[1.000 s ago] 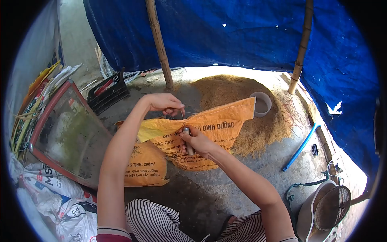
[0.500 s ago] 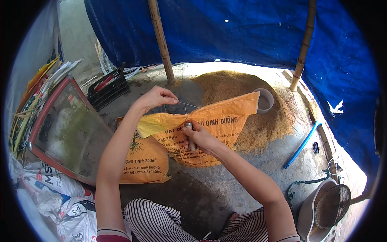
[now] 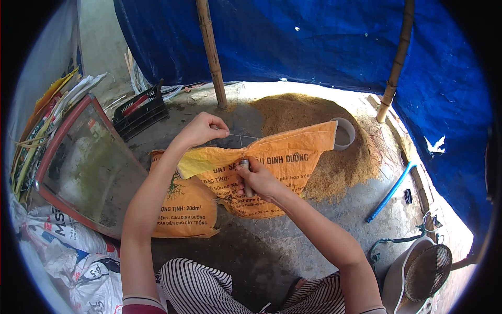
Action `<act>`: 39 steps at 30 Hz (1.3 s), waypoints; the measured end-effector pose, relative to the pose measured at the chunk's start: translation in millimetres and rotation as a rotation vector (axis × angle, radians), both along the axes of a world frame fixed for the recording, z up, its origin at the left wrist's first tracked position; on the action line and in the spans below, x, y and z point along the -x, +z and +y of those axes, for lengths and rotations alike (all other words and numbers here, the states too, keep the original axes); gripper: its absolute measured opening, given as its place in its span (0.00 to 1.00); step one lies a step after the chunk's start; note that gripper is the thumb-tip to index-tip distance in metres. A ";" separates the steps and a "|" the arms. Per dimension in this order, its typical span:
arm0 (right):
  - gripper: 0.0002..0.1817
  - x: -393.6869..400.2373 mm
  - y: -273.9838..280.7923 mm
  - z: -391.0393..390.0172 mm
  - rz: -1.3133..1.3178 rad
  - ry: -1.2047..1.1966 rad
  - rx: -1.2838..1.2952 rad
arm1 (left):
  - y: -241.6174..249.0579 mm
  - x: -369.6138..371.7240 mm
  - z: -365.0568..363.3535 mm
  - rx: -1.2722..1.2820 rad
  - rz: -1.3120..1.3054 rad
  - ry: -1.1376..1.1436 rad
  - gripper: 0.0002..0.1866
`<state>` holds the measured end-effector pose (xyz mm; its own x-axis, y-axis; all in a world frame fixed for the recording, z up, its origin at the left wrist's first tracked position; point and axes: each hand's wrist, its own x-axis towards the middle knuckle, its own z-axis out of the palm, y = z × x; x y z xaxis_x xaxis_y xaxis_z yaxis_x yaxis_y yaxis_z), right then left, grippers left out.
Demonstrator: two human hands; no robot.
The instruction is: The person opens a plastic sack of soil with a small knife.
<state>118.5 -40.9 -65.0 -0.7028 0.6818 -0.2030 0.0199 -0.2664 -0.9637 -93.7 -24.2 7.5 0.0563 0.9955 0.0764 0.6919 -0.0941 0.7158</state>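
An orange printed sack (image 3: 282, 183) stands upright in front of me, with a yellow flap (image 3: 196, 163) at its upper left. My left hand (image 3: 208, 129) pinches a thin white string (image 3: 251, 137) that runs right along the sack's top. My right hand (image 3: 256, 178) is wrapped round a metal-handled tool (image 3: 246, 166), held upright against the sack just below its top edge. A thin shaft rises from the tool to the string. The fingertips of my right hand are partly hidden behind the handle.
Behind the sack lies a brown grainy heap (image 3: 334, 180) with a grey round container (image 3: 344, 134). A red-framed panel (image 3: 94, 167), black crate (image 3: 140, 112) and white sacks (image 3: 68, 235) are at left. At right are a blue tube (image 3: 391, 192) and a bucket with a sieve (image 3: 429, 272).
My left hand has shifted slightly left, still pinching the string. My right hand and the tool have hardly moved. The camera view has shifted slightly.
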 end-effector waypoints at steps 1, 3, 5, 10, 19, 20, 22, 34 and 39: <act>0.11 -0.2 1.6 -1.2 0.013 0.003 0.009 | 2.8 0.3 -2.0 0.001 0.000 0.000 0.10; 0.11 1.0 0.2 -0.8 0.020 0.011 0.009 | 7.6 3.3 -5.1 0.023 -0.032 -0.044 0.09; 0.11 2.1 -0.2 -0.5 0.028 0.018 0.009 | 13.4 4.0 -7.5 0.004 -0.009 -0.058 0.09; 0.13 1.9 -2.6 2.3 -0.015 0.016 -0.058 | 31.5 -3.2 -11.3 -0.021 0.109 -0.106 0.11; 0.18 -2.3 -2.5 5.3 -0.155 -0.016 -0.293 | 51.9 -33.0 -0.6 -0.050 0.344 -0.285 0.11; 0.18 -2.7 -3.6 5.8 -0.155 -0.017 -0.294 | 53.3 -34.5 1.9 -0.070 0.401 -0.272 0.10; 0.18 -3.2 -5.3 6.5 -0.164 -0.023 -0.352 | 53.7 -36.4 4.6 -0.091 0.458 -0.257 0.10; 0.18 -8.0 -7.7 8.7 -0.265 -0.121 -0.693 | 32.7 -28.9 30.4 -0.069 0.377 -0.241 0.11; 0.18 -11.0 -0.6 3.1 -0.301 -0.167 -0.730 | 21.5 -12.4 31.8 -0.009 0.291 -0.088 0.11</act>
